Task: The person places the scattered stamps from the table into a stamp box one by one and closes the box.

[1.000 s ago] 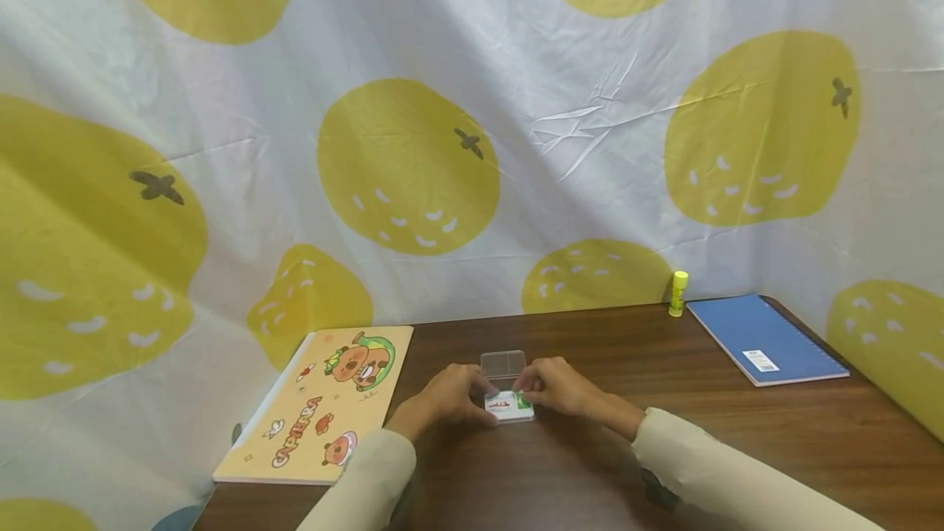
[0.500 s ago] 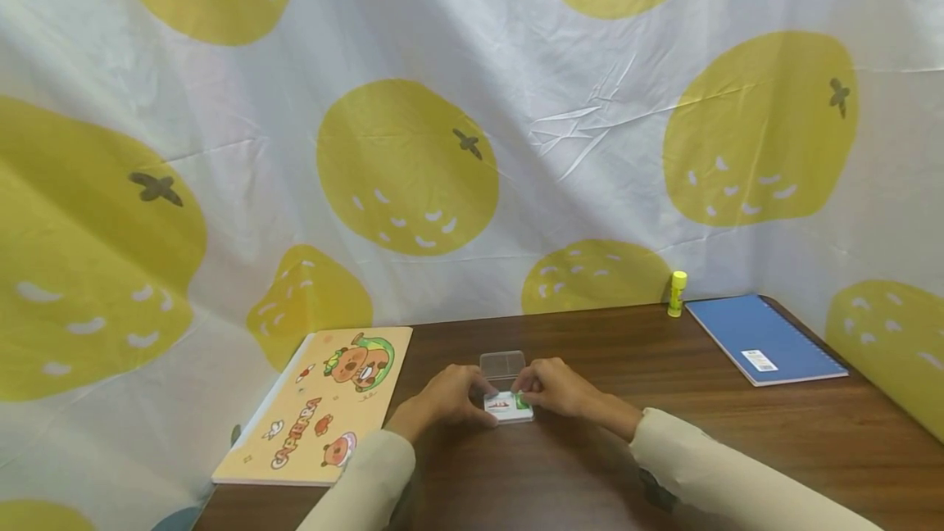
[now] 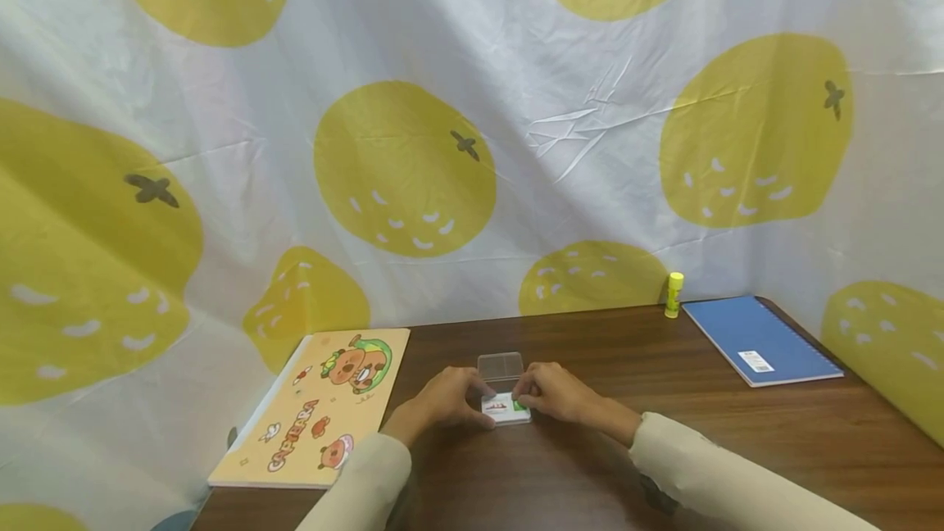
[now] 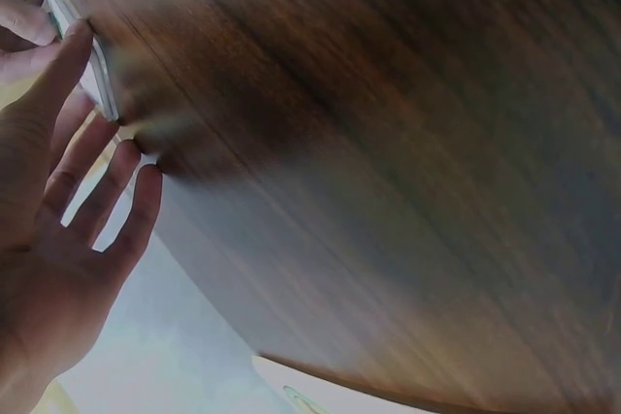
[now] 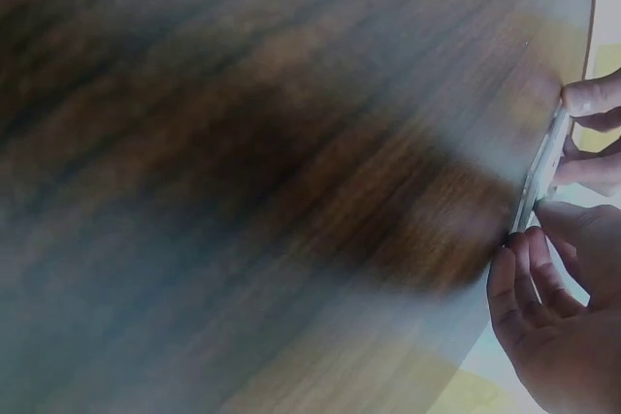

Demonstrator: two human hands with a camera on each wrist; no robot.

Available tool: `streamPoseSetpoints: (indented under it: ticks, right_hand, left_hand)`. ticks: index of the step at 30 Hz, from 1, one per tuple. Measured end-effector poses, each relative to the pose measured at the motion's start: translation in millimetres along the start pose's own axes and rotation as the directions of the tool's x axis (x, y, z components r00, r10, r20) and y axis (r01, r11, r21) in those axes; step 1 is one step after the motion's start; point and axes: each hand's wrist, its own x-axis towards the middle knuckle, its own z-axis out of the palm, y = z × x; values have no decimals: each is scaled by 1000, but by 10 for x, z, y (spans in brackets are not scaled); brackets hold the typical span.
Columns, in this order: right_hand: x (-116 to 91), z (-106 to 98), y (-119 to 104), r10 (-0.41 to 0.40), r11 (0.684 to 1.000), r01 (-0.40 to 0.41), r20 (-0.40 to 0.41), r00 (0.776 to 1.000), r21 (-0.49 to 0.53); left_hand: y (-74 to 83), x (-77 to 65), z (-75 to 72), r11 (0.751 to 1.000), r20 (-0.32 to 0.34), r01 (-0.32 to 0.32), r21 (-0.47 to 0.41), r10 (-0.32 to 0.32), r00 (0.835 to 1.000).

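Observation:
A small clear plastic case lies on the brown table, its transparent lid [image 3: 500, 366] raised on the far side. White cards [image 3: 497, 406] with red and green print fill its base. My left hand [image 3: 447, 398] holds the case by its left end, thumb at the near corner and index finger at the far one. From the other side, my right hand [image 3: 558, 393] has thumb and fingers curled at the green right end of the cards, seemingly pinching there. In the right wrist view, the case [image 5: 539, 170] shows edge-on and the right fingertips touch its near end.
A cream Capybara-print notebook [image 3: 313, 408] lies at the left. At the back right, a yellow glue stick [image 3: 673, 295] stands upright beside a blue spiral notebook [image 3: 763, 340]. Behind the table [image 3: 590, 351] hangs a white curtain [image 3: 575, 211] printed with yellow fruit.
The head view has shifted very slightly. Both hands stay at the case, and the right fingers have moved only a little over the green end of the cards.

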Motion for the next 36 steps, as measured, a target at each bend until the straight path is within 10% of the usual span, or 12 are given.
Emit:
streamPoseSetpoints:
  ticks: [22, 36]
  right_hand:
    - [31, -34, 25, -52, 998, 52, 7, 999, -26]
    - [-1, -227, 158, -9, 1000, 9, -6, 1000, -25]
  left_hand:
    - [-19, -50, -53, 992, 28, 36, -120, -33, 999]
    - [-186, -13, -116, 992, -76, -7, -124, -2, 997]
